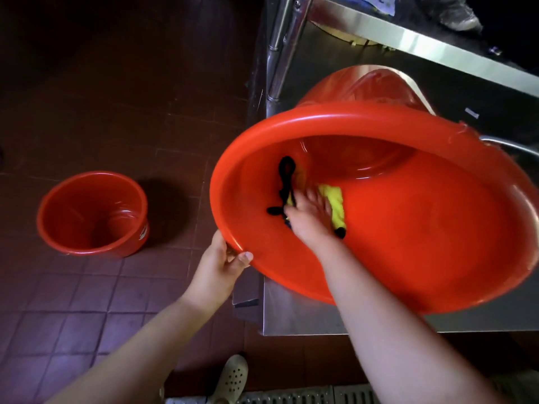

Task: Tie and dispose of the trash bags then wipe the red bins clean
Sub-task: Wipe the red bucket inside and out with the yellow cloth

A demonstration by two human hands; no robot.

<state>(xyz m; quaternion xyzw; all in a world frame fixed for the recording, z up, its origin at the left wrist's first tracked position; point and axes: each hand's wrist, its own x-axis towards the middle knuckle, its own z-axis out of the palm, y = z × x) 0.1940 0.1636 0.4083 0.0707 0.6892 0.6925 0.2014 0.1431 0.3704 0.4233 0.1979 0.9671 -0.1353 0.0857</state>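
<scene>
view: head camera, looking down at your two bare arms over a dark tiled floor (87, 301) and a steel table (291, 316).
big bin: a large red bin (408, 243) is tipped toward you, its open mouth facing the camera; its lower side is over the steel table top, its left rim reaches out past the table edge over the floor.
left hand: your left hand (221, 266) grips the bin's lower-left rim, thumb lying on the inner lip, the other fingers wrapped under and behind the rim where you cannot see them.
right hand: your right hand (309, 214) is inside the bin, palm down, fingers spread fairly flat and pressing a yellow cloth (335, 202) against the inner wall. the hand is motion-blurred; whether the fingertips curl around the cloth cannot be told.
cloth: yellow with black trim; a black loop (285, 176) sticks out from under your hand toward the bin's base, and a black end shows near your wrist.
second bin: behind the tipped bin another red bin (364, 86) sits on the table's lower level, with a clear plastic liner visible on it; mostly hidden by the big rim.
small bin: a smaller red bin (93, 214) stands upright on the floor, well apart to the left, mouth up, with nothing visible inside.
table: steel leg (280, 48) at upper centre, steel shelf edge (437, 51) running toward upper right.
foot: a pale perforated clog (233, 380) at the bottom edge, beside a metal floor grate (291, 395).
</scene>
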